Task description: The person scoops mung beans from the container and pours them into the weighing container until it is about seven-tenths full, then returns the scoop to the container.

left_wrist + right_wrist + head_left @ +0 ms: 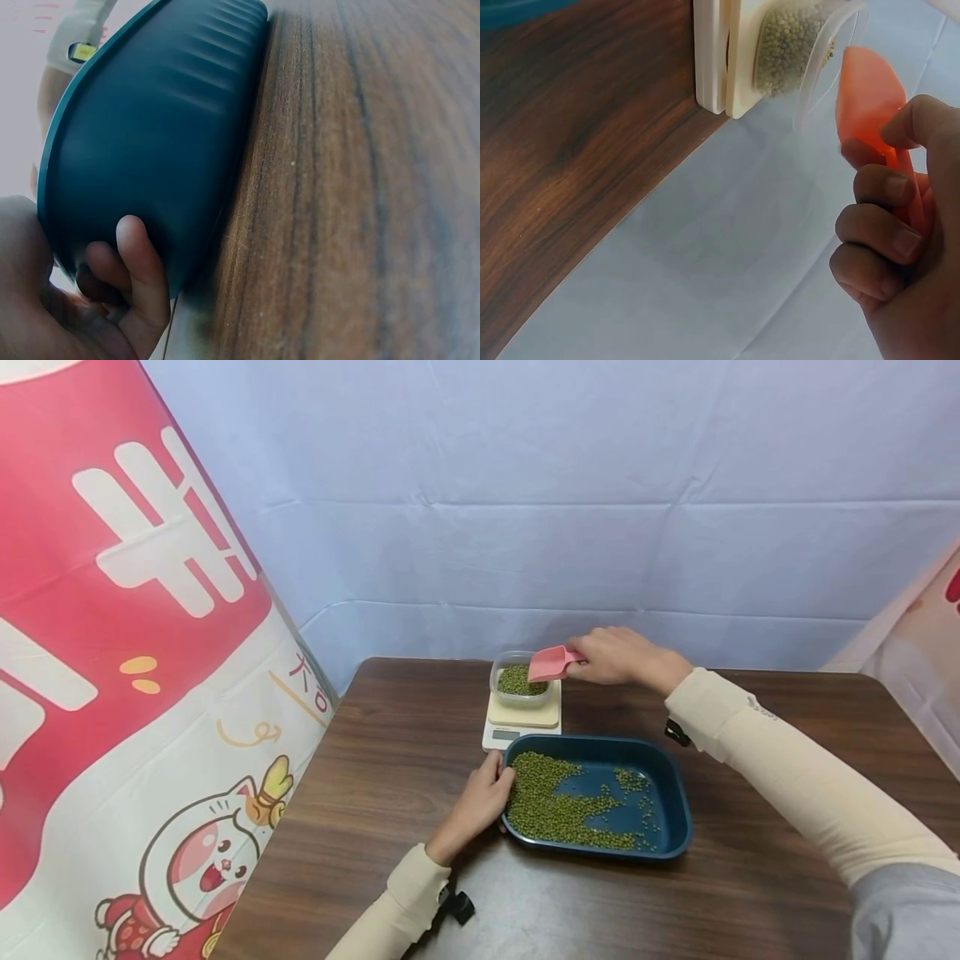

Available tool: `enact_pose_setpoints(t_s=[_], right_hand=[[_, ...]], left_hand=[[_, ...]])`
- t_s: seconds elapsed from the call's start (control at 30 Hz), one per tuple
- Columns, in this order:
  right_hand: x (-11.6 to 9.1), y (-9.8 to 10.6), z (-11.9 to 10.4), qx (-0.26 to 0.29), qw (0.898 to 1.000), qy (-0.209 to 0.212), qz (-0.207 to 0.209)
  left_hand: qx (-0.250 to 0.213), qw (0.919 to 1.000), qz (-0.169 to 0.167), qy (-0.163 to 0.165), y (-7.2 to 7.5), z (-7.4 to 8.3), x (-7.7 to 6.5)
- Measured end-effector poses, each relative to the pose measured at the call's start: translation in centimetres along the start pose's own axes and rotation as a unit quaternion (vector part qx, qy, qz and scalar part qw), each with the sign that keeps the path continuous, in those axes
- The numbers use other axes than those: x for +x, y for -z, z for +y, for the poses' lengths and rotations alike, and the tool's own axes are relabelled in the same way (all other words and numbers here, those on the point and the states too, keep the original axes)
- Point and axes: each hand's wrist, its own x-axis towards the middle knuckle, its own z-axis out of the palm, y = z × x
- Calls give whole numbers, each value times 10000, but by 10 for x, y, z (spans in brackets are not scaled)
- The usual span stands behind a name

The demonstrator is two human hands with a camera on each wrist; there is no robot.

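My right hand [618,657] grips a small pink scoop [551,665] by its handle, fingers wrapped round it. The scoop is tilted over a clear plastic container [517,700] with green mung beans [517,679] inside. In the right wrist view the scoop's tip [859,67] is close to the container's rim. Under the container is a white kitchen scale [504,740] with a cream platform. My left hand [483,792] holds the left end of a dark blue tray [600,741], thumb at the rim and fingers against the outer wall [142,150].
More mung beans [540,802] lie in the tray, heaped at its left and scattered at its right. The tray's back left corner is close to the scale's display. Behind the wooden table [397,735] hangs a pale cloth [525,560]; a printed red and white cloth hangs at left.
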Motion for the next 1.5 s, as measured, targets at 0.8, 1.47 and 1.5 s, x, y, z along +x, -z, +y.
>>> enact_pose_setpoints(t_s=[0.8, 1.47, 1.5], right_hand=[[-33, -4, -10, 130, 9995, 171, 242], [-63, 2, -17, 99, 9989, 296, 351], [-64, 2, -17, 103, 9987, 303, 385]], left_hand=[[-68, 10000, -27, -18, 1, -1, -3], [-90, 10000, -40, -6, 2, -2, -4], [-83, 10000, -32, -3, 2, -2, -3]])
